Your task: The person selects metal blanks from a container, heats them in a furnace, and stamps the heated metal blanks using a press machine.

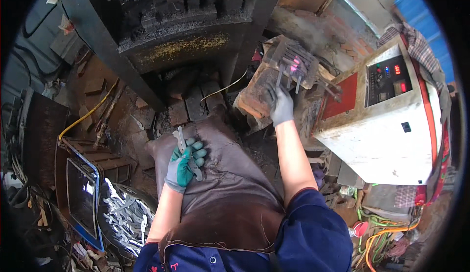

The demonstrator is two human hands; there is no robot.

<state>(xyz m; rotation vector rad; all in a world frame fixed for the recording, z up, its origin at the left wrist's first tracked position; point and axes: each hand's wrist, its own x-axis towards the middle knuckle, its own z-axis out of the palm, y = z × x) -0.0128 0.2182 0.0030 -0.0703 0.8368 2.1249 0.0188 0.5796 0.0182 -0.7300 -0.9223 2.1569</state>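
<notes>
My left hand (186, 165), in a green-and-grey glove, is closed around a flat grey metal blank (179, 139). It holds the piece above the lap of my brown leather apron (220, 159); a metal end also shows below the fingers. My right hand (281, 104), in a grey glove, reaches forward to the heater. Its fingertips pinch the near end of a metal blank (279, 76) jutting from the heating block (296, 59). More blanks stick out beside it, and a pink glow shows inside the block. The glove partly hides the pinched end.
A brick (257, 93) lies left of the block. A white control cabinet (377, 139) with a lit panel stands right. Left of my lap, a bin (128, 218) holds several grey blanks. A dark press frame (186, 51) rises ahead. Hoses (379, 237) lie at lower right.
</notes>
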